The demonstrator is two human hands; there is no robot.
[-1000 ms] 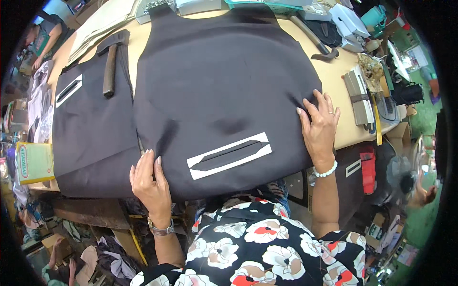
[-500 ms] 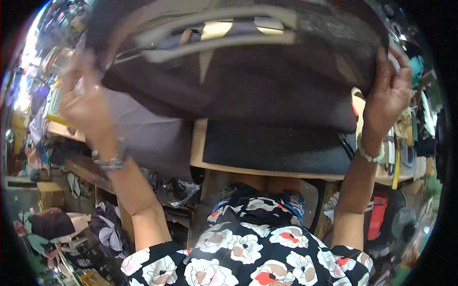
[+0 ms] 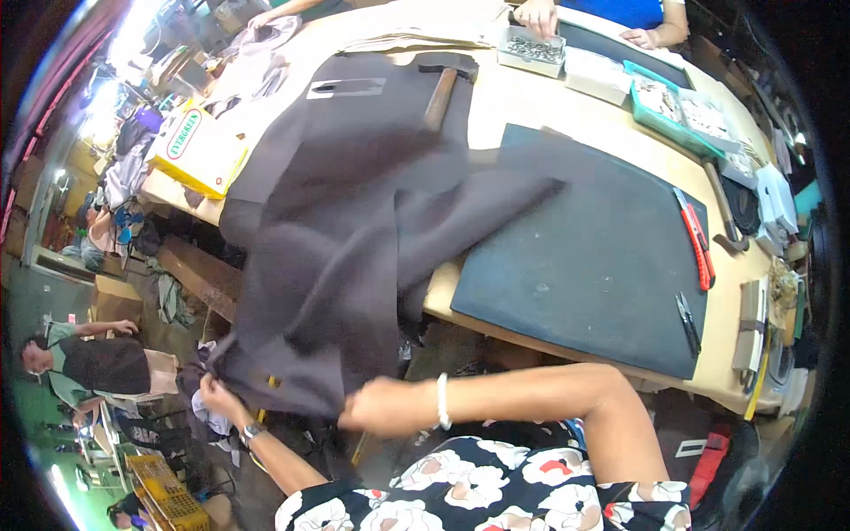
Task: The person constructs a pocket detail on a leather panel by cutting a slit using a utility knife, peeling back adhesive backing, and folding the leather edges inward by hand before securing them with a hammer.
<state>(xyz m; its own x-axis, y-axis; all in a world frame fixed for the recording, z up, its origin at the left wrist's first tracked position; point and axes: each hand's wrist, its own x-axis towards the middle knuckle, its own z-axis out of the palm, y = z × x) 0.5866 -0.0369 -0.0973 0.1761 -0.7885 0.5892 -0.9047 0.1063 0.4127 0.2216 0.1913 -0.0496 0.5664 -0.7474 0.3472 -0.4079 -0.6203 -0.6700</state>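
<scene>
A large dark brown cloth (image 3: 310,257) hangs over the table's front left edge toward my body, its folds spreading onto the black mat (image 3: 567,257). At its lower left corner my left hand (image 3: 223,398) is closed on the cloth. My right hand (image 3: 382,407), slightly blurred, pinches its lower right edge. A small yellow spot (image 3: 274,381) shows on the cloth between my hands. Farther up, a hammer (image 3: 440,99) with a wooden handle lies on dark cloth, near a pale slotted strip (image 3: 347,88).
On the mat's right lie a red utility knife (image 3: 697,241) and dark snips (image 3: 688,324). Another hammer (image 3: 724,208) rests beyond. Trays of small metal parts (image 3: 531,51) stand at the back, where a co-worker's hand (image 3: 537,16) reaches in. A yellow box (image 3: 197,150) stands left.
The cloth, held up across the view before, has come down to the left and toward my body. Both hands moved down and left with it, uncovering the mat and tools.
</scene>
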